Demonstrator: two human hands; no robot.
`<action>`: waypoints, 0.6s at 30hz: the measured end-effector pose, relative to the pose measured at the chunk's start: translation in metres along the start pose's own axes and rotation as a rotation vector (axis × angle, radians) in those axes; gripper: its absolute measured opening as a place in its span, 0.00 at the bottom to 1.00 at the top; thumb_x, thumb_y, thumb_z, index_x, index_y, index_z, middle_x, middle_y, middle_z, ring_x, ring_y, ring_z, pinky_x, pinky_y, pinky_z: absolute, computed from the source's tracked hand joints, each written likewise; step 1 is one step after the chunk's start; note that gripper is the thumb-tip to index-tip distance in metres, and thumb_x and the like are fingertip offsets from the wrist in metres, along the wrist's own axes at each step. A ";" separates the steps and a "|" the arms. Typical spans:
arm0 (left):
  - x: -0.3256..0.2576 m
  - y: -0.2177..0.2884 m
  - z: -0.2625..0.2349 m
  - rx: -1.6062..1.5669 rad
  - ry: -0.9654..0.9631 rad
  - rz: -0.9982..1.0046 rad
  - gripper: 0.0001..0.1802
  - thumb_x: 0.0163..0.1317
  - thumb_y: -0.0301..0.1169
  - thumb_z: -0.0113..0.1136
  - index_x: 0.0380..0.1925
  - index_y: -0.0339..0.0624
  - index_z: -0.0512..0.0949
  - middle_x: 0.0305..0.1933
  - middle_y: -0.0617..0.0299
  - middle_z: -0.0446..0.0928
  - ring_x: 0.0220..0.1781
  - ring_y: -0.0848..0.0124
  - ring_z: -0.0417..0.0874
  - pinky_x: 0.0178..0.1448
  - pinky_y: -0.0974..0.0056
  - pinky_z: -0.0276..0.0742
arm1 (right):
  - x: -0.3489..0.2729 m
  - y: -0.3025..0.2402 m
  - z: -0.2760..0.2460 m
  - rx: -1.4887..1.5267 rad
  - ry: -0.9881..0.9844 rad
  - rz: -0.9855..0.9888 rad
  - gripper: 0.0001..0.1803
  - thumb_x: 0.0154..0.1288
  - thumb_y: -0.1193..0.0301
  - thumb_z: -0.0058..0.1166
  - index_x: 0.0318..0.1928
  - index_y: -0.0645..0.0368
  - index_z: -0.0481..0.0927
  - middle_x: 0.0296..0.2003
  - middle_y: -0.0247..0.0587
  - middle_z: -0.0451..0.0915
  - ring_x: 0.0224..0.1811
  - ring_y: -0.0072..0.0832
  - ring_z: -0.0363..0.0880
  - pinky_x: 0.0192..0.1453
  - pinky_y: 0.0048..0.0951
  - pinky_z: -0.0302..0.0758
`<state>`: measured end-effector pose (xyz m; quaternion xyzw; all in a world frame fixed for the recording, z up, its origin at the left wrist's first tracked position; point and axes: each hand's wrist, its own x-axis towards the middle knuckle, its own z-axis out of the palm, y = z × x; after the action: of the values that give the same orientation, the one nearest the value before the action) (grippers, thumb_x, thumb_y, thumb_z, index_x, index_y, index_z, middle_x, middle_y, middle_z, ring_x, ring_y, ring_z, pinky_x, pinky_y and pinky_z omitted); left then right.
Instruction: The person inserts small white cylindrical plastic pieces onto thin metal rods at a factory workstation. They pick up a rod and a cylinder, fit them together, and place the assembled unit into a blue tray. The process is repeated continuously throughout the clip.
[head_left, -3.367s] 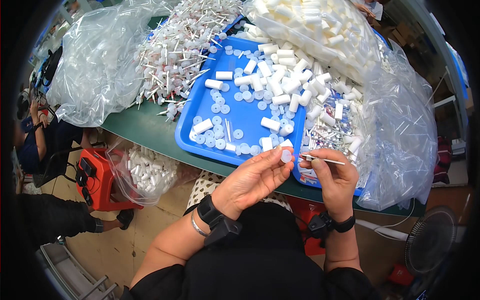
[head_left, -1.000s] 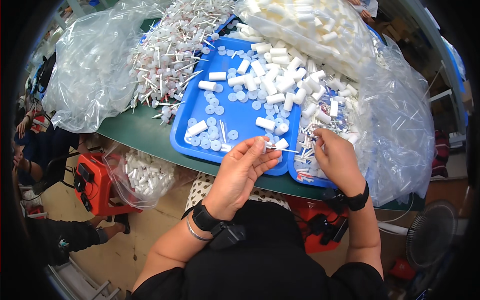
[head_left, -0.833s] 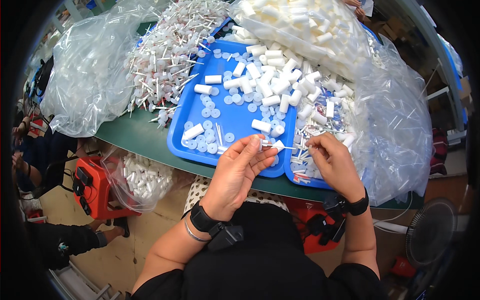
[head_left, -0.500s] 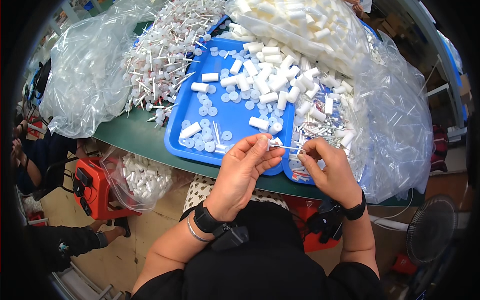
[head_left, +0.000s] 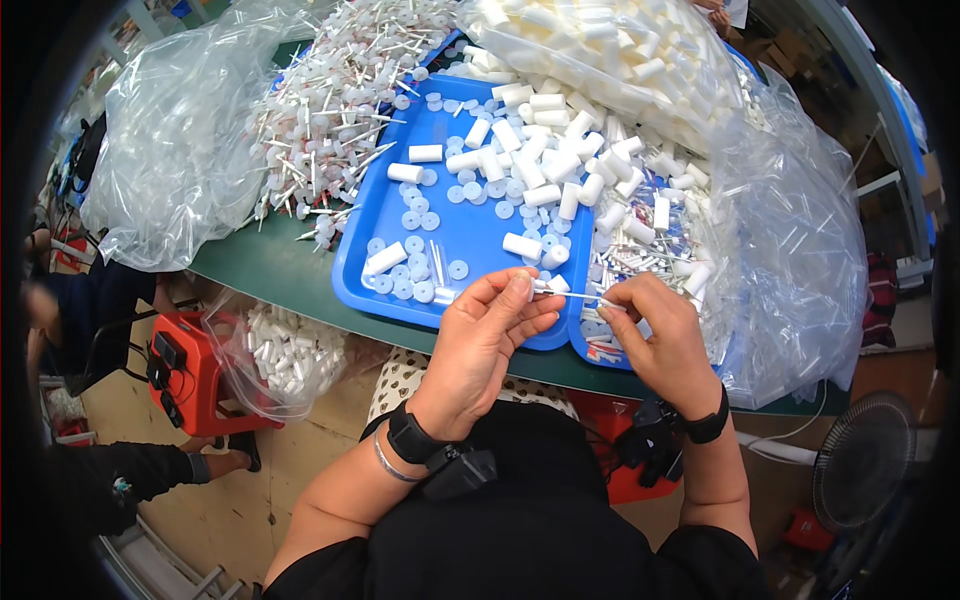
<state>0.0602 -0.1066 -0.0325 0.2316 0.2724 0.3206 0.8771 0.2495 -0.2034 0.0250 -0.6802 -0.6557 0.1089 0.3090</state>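
My left hand [head_left: 487, 338] is closed, thumb and forefinger pinching one end of a thin whitish rod [head_left: 572, 293]. A small white piece shows at that end, mostly hidden by the fingers. My right hand [head_left: 662, 335] pinches the rod's other end with its fingertips, so it lies nearly level between both hands. Below it is the front edge of a blue tray [head_left: 460, 225]. In that tray are white cylinders [head_left: 521, 245], translucent round discs [head_left: 458, 269] with a centre hole, and a few loose thin rods [head_left: 437, 262].
Finished-looking rods with discs [head_left: 320, 130] are heaped at the back left. A clear bag of white cylinders [head_left: 620, 50] lies at the back. Beside the tray, a second blue tray [head_left: 583, 350] holds thin rods. Crumpled plastic [head_left: 165, 160] covers the left. A red stool [head_left: 185, 375] stands below.
My hands keep nearly the same pose around the rod. The tray and its contents appear shifted slightly to the right in view. At the far left, another person's hand has moved.
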 end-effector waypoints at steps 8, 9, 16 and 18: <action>-0.002 -0.005 -0.002 -0.001 -0.049 -0.066 0.16 0.76 0.35 0.60 0.56 0.35 0.78 0.48 0.55 0.84 0.54 0.65 0.87 0.59 0.62 0.85 | 0.002 -0.001 0.004 0.019 -0.012 -0.081 0.06 0.65 0.77 0.64 0.41 0.64 0.82 0.31 0.42 0.81 0.29 0.35 0.82 0.34 0.33 0.77; -0.003 -0.007 0.000 0.011 -0.061 -0.087 0.17 0.76 0.35 0.59 0.56 0.35 0.78 0.48 0.56 0.84 0.54 0.65 0.87 0.58 0.63 0.85 | 0.003 -0.002 0.004 0.016 -0.014 -0.116 0.06 0.67 0.77 0.64 0.42 0.64 0.82 0.30 0.42 0.81 0.28 0.33 0.82 0.33 0.32 0.77; -0.008 -0.006 0.001 0.012 -0.100 -0.160 0.19 0.76 0.36 0.60 0.58 0.34 0.78 0.45 0.61 0.82 0.45 0.74 0.84 0.49 0.68 0.82 | 0.001 -0.003 0.008 0.688 -0.293 0.478 0.07 0.75 0.73 0.57 0.44 0.66 0.82 0.29 0.39 0.86 0.28 0.22 0.86 0.32 0.23 0.81; -0.007 -0.007 -0.002 -0.025 -0.103 -0.186 0.20 0.75 0.37 0.61 0.59 0.35 0.78 0.43 0.64 0.82 0.43 0.77 0.83 0.47 0.69 0.81 | -0.002 -0.007 0.011 0.482 -0.234 0.369 0.06 0.72 0.74 0.60 0.44 0.66 0.83 0.30 0.41 0.86 0.29 0.25 0.88 0.32 0.24 0.81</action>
<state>0.0574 -0.1156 -0.0354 0.2105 0.2434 0.2290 0.9187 0.2380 -0.2022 0.0199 -0.6778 -0.5077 0.3927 0.3587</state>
